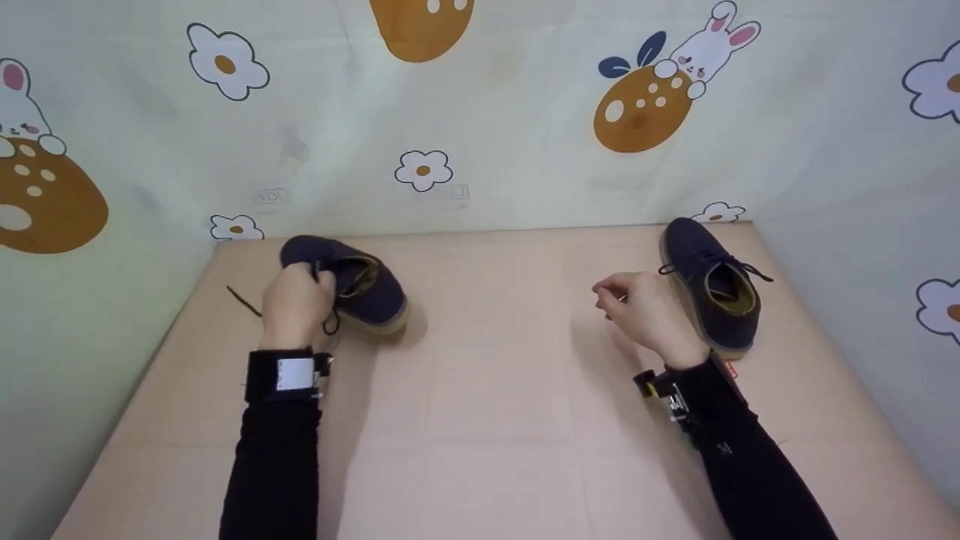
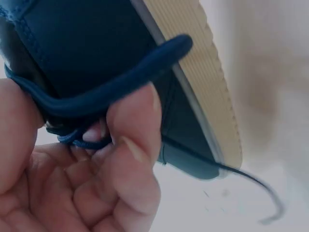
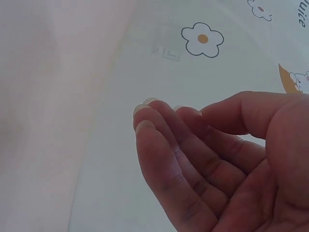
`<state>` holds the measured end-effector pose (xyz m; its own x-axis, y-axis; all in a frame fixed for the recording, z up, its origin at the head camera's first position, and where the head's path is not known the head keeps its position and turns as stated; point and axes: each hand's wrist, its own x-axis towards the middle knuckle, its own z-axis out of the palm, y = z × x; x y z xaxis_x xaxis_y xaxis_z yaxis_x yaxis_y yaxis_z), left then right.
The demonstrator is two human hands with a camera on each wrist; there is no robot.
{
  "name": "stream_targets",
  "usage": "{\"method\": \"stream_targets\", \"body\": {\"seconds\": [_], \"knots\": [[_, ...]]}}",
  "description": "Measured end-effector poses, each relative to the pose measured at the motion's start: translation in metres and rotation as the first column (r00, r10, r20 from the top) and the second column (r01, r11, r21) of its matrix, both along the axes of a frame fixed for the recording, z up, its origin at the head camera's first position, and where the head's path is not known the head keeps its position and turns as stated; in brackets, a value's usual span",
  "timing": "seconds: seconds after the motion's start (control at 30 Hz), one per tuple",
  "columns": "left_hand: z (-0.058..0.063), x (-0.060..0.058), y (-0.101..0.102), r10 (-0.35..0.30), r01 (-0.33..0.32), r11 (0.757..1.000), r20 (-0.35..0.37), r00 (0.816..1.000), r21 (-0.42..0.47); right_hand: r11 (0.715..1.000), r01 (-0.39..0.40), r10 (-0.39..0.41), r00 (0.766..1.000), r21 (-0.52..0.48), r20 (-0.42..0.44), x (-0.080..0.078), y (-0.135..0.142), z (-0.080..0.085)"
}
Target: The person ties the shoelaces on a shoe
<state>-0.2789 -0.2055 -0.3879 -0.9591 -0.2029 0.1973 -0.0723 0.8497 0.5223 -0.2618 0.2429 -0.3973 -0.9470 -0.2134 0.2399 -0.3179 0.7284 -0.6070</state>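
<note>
My left hand [image 1: 295,300] grips a dark navy lace-up shoe [image 1: 379,296] at its laced front, on the left part of the table. In the left wrist view, curled fingers [image 2: 137,125] close around the lacing, a thick lace [image 2: 111,92] crosses over them, and the shoe's pale ridged sole [image 2: 193,53] faces sideways. One thin lace end hangs free. My right hand [image 1: 645,311] hovers over the table with loosely bent fingers, thumb close to the index finger, nothing held. Just right of it stands the matching shoe [image 1: 712,289], upright with its lace tied in a bow.
A beige table [image 1: 480,390] lies under both hands. Behind it and along the sides hangs a pale cloth [image 1: 517,135] printed with flowers and rabbits. Dark bands with small devices [image 1: 296,373] sit on both wrists.
</note>
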Motion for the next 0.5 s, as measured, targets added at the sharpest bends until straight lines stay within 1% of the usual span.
{"method": "stream_targets", "body": {"seconds": [0.1, 0.23, 0.33, 0.43, 0.5], "knots": [[0.006, 0.001, 0.034, -0.105, 0.106, 0.994, -0.029, 0.994, 0.023, 1.000, -0.014, 0.014, 1.000, -0.011, -0.002, 0.004, -0.003, 0.003], [0.008, 0.007, 0.083, -0.219, 0.220, 0.975, -0.051, 0.974, 0.015, 0.999, -0.035, 0.035, 0.999, -0.007, -0.007, 0.009, -0.008, 0.007], [0.003, 0.013, 0.117, -0.295, 0.292, 0.955, -0.059, 0.954, -0.041, 0.999, -0.049, 0.049, 0.999, -0.006, -0.012, 0.012, -0.012, 0.010], [-0.004, 0.019, 0.145, -0.372, 0.368, 0.927, -0.051, 0.927, -0.073, 0.998, -0.070, 0.070, 0.997, -0.001, -0.022, 0.015, -0.014, 0.012], [-0.008, 0.024, 0.161, -0.420, 0.415, 0.905, -0.038, 0.907, -0.090, 0.996, -0.094, 0.094, 0.995, 0.004, -0.015, 0.016, -0.015, 0.012]]}}
